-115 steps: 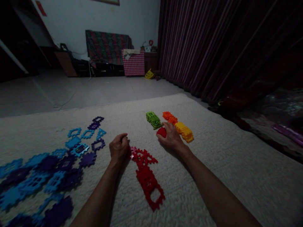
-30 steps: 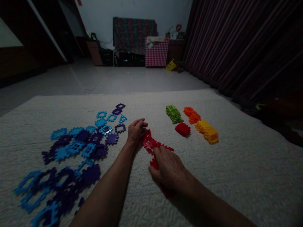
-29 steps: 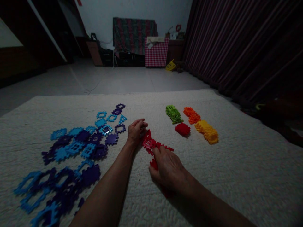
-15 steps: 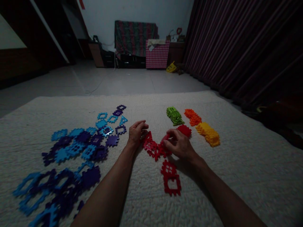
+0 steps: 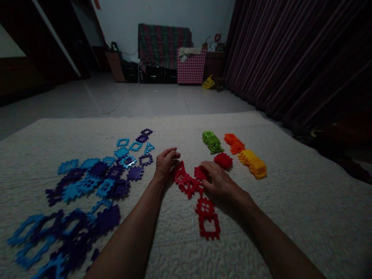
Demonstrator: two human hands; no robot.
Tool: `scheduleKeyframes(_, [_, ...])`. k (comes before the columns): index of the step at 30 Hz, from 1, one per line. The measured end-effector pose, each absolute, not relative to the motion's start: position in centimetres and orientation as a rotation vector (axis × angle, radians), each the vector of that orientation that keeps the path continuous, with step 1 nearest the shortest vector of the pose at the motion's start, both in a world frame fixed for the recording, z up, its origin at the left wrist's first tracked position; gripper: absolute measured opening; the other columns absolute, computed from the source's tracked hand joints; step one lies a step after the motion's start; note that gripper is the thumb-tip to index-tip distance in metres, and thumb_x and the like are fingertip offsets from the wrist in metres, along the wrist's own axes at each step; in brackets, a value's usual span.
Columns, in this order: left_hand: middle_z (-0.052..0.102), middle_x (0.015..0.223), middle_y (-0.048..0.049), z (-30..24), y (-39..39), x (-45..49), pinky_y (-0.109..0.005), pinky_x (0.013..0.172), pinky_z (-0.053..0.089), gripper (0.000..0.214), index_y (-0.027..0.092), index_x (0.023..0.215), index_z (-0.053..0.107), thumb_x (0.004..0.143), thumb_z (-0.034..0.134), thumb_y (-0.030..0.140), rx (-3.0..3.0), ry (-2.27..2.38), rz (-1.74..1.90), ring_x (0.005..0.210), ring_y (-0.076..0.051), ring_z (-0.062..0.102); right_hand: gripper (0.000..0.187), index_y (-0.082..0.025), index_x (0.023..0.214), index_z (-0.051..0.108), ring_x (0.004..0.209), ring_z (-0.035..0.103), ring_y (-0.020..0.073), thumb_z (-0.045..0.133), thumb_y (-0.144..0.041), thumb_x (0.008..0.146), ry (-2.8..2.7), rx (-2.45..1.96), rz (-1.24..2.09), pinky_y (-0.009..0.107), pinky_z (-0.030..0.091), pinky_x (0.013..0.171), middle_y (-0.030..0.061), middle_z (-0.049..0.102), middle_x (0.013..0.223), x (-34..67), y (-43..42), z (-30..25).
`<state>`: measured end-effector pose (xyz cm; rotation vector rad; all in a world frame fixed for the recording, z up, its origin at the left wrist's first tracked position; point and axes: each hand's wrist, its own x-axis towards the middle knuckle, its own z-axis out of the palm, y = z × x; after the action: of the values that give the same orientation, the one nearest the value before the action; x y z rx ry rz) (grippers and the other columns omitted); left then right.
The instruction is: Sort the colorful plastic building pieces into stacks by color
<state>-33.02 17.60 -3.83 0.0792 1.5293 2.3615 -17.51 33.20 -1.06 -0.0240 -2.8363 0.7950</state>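
Note:
Loosely curved, with the fingers a little apart, my left hand (image 5: 166, 164) rests on the mat beside a loose heap of red interlocking plastic tiles (image 5: 186, 184). It appears to hold nothing, though its underside is hidden. A red triangular tile (image 5: 179, 168) lies close against it. My right hand (image 5: 217, 179) is closed on a red square tile (image 5: 200, 173) at the heap's right side; its fingers partly cover this tile. Nearer to me lie a red window tile (image 5: 205, 206) and a red tile with a shaped opening (image 5: 209, 226).
Blue and purple tiles (image 5: 87, 184) spread over the left of the cream mat (image 5: 180, 248). Beyond my right hand stand stacks of red tiles (image 5: 223, 161), green tiles (image 5: 212, 142), orange tiles (image 5: 234, 143) and yellow tiles (image 5: 252, 163). A dark curtain (image 5: 261, 54) hangs at right.
My right hand has lowered slightly with the red square tile, which now shows more plainly beside the heap. My left hand keeps its place. The whole view has shifted a little.

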Motion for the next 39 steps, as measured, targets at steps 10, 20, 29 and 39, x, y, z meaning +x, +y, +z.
scheduleKeyframes(10, [0.068, 0.07, -0.0043, -3.9, 17.7, -33.0, -0.024, 0.056, 0.045, 0.036, 0.016, 0.088, 0.07, 0.058, 0.078, 0.034, 0.096, 1.556, 2.353, 0.061, -0.013, 0.06, 0.028, -0.019, 0.105, 0.06, 0.101, 0.054, 0.0214, 0.05, -0.01, 0.081, -2.907, 0.069, 0.755, 0.035, 0.042, 0.092, 0.0087, 0.063, 0.109, -17.2, 32.9, -0.4])
scheduleKeyframes(20, [0.068, 0.07, -0.0036, -4.0, 17.7, -33.1, -0.025, 0.055, 0.046, 0.036, 0.015, 0.089, 0.07, 0.059, 0.078, 0.034, 0.112, 1.556, 2.35, 0.057, -0.011, 0.058, 0.044, -0.011, 0.113, 0.062, 0.106, 0.056, 0.0339, 0.063, -0.044, 0.084, -2.908, -0.499, 0.426, 0.045, 0.046, 0.093, 0.02, 0.058, 0.108, -18.9, 30.9, -1.8])
scheduleKeyframes(29, [0.068, 0.069, -0.0026, -3.2, 17.6, -32.5, -0.024, 0.057, 0.046, 0.039, 0.014, 0.09, 0.069, 0.057, 0.077, 0.033, 0.109, 1.579, 2.329, 0.06, -0.011, 0.06, 0.048, -0.014, 0.121, 0.06, 0.106, 0.058, 0.0278, 0.061, -0.025, 0.074, -2.648, -0.325, 0.497, 0.039, 0.047, 0.096, 0.0151, 0.062, 0.112, -19.4, 34.1, -0.6])
scheduleKeyframes(39, [0.068, 0.069, -0.0017, -3.4, 17.5, -32.7, -0.025, 0.056, 0.046, 0.04, 0.014, 0.091, 0.068, 0.057, 0.077, 0.034, 0.117, 1.593, 2.306, 0.054, -0.01, 0.058, 0.052, -0.017, 0.118, 0.065, 0.103, 0.062, 0.0297, 0.06, -0.026, 0.067, -2.637, -0.47, 0.468, 0.043, 0.049, 0.094, 0.0131, 0.067, 0.115, -19.7, 42.2, -0.9])
